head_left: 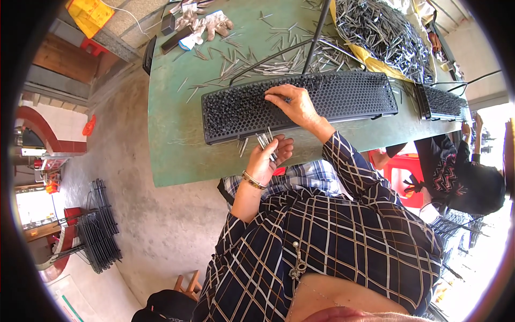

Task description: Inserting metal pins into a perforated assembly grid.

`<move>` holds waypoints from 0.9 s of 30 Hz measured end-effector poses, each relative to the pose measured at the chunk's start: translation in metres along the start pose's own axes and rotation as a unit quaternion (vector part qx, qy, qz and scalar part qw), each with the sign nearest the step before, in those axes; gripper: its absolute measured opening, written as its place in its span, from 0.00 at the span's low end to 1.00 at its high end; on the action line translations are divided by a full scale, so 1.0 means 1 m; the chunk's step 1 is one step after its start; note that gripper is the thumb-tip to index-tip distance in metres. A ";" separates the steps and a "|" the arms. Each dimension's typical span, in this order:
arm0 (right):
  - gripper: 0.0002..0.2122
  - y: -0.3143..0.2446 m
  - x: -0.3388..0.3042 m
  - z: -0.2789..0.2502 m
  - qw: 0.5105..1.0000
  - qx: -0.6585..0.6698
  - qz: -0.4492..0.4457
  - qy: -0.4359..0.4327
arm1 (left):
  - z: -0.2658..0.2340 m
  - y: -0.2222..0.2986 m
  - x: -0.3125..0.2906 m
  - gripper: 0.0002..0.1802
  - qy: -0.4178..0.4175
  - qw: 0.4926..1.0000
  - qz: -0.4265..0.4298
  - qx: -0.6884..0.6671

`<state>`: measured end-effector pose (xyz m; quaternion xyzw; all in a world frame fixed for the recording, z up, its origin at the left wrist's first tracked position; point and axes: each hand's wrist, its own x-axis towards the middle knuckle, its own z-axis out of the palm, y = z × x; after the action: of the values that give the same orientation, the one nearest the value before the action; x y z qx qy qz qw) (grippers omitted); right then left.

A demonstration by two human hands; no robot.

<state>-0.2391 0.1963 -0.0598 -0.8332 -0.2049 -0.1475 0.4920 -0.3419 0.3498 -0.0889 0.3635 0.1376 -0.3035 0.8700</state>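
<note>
Before me on the green table (174,126) lies a long black rack (357,99) full of round holes. Short dark rods stand crowded in its left portion, while holes farther right show bare. Over the rack, my right hand (299,107) has thumb and fingertips pinched together; whatever is between them is too small to make out. My left hand (262,162) is palm up just in front of the rack's near edge, fingers curled round a bundle of thin metal rods (265,139). A few more rods (243,146) lie by the rack's edge beside that hand.
Loose rods (268,67) are strewn behind the rack. A big heap of rods (383,35) rests on yellow sheeting (370,61) at the far right. Work gloves (214,24) lie at the far left. Rightward are a second rack (442,103) and another person (456,177).
</note>
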 end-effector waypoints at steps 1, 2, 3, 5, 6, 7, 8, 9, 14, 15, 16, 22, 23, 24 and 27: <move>0.08 -0.001 0.000 -0.001 1.000 0.000 0.000 0.000 | 0.000 0.001 0.000 0.17 0.002 1.000 0.000 0.001; 0.08 -0.003 0.001 -0.001 1.000 0.008 -0.002 -0.006 | 0.001 0.001 -0.001 0.17 0.002 1.000 0.001 0.001; 0.07 -0.004 0.001 -0.001 1.000 0.016 -0.003 -0.013 | 0.001 0.002 -0.002 0.17 0.002 1.000 0.000 0.002; 0.07 0.001 0.000 0.000 0.999 0.007 -0.031 -0.020 | 0.003 0.003 -0.002 0.17 0.001 1.000 -0.001 0.003; 0.07 0.003 -0.001 0.001 0.998 -0.002 -0.060 -0.028 | 0.003 0.003 -0.002 0.17 0.002 1.000 -0.002 0.004; 0.07 0.003 -0.002 0.002 0.998 -0.002 -0.060 -0.028 | 0.003 0.004 -0.001 0.17 0.004 1.000 -0.003 0.005; 0.07 0.004 -0.004 0.003 0.998 -0.007 -0.056 -0.026 | 0.003 0.004 -0.001 0.17 0.004 1.000 -0.003 0.005; 0.07 0.004 -0.005 0.003 0.998 -0.013 -0.052 -0.023 | 0.002 0.004 0.000 0.17 0.006 1.000 -0.002 0.009; 0.07 0.007 -0.004 0.004 0.987 -0.106 -0.115 -0.026 | 0.001 0.003 0.002 0.16 0.003 1.000 0.005 0.011; 0.08 0.011 -0.005 0.005 0.978 -0.123 -0.167 -0.018 | 0.002 0.003 0.002 0.17 0.003 1.000 -0.003 0.016; 0.08 0.010 -0.004 0.006 0.978 -0.122 -0.169 -0.020 | 0.003 0.004 0.000 0.17 0.006 1.000 -0.007 0.019; 0.07 0.007 -0.005 0.004 0.976 -0.167 -0.132 -0.043 | 0.005 0.006 -0.002 0.17 0.006 1.000 -0.012 0.025; 0.07 0.005 -0.005 0.004 0.976 -0.166 -0.133 -0.044 | 0.005 0.007 -0.002 0.17 0.007 1.000 -0.011 0.024; 0.07 0.003 -0.004 0.004 0.979 -0.151 -0.131 -0.037 | 0.005 0.009 -0.002 0.17 0.009 1.000 -0.011 0.024; 0.07 -0.004 -0.006 -0.002 0.985 -0.120 -0.127 -0.007 | 0.005 0.009 -0.001 0.16 -0.002 1.000 -0.002 0.025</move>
<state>-0.2468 0.1950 -0.0585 -0.8544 -0.2938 -0.2262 0.3641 -0.3372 0.3519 -0.0796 0.3847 0.1291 -0.3091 0.8601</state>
